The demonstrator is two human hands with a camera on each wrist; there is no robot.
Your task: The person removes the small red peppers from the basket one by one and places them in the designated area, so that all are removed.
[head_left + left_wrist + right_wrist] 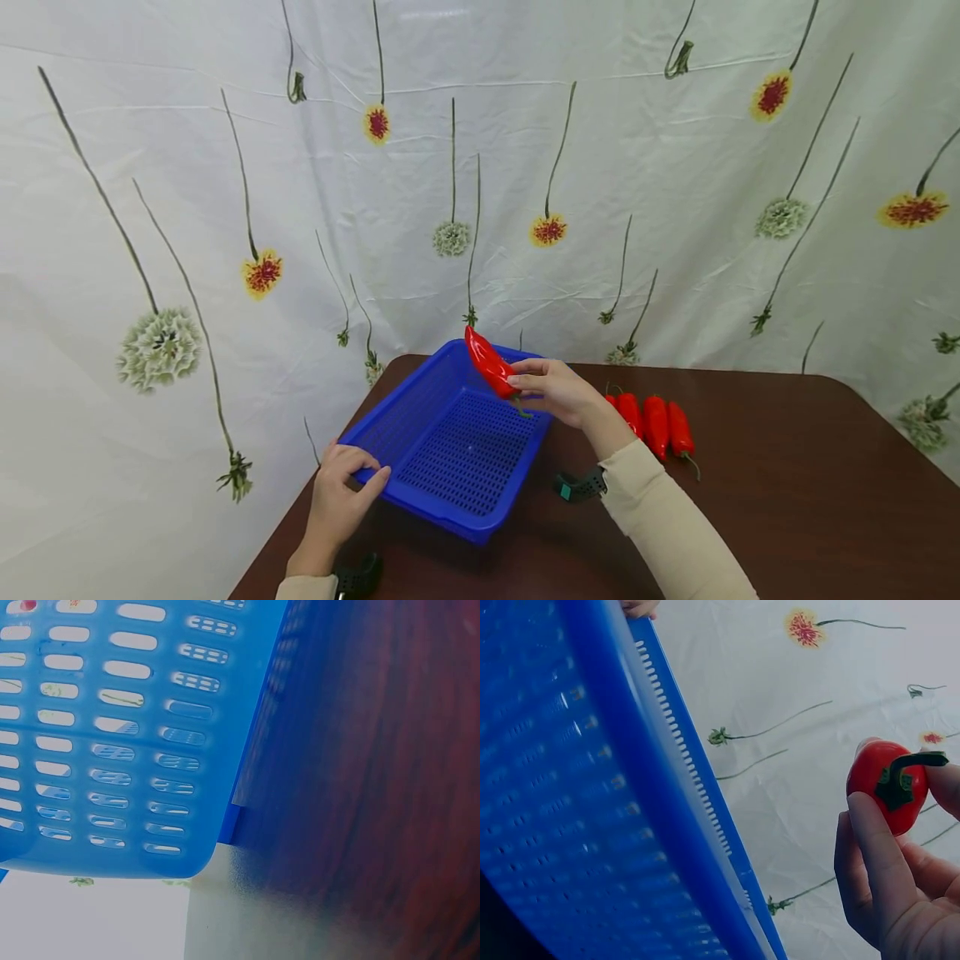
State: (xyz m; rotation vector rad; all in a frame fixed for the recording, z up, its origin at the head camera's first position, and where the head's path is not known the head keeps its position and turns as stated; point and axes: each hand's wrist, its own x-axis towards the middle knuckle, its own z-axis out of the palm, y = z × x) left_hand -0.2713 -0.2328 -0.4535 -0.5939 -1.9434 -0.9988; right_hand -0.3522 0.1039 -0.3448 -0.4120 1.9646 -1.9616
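A blue slotted plastic basket (465, 454) stands on the table, and its visible floor holds nothing. My left hand (337, 496) grips the basket's near-left rim between thumb and fingers. In the left wrist view the basket's slotted side (150, 735) fills the upper left. My right hand (558, 390) pinches a glossy red chili pepper (487, 363) by its stem end over the basket's far right part, tip pointing up and left. The right wrist view shows the pepper's green stem (900, 780) between thumb and fingers, beside the basket rim (652, 787).
Several red peppers (656, 425) lie in a row right of the basket, partly hidden behind my right wrist. The dark brown table (795, 483) reaches back to a white floral cloth (495, 183). Each wrist wears a dark band (581, 485).
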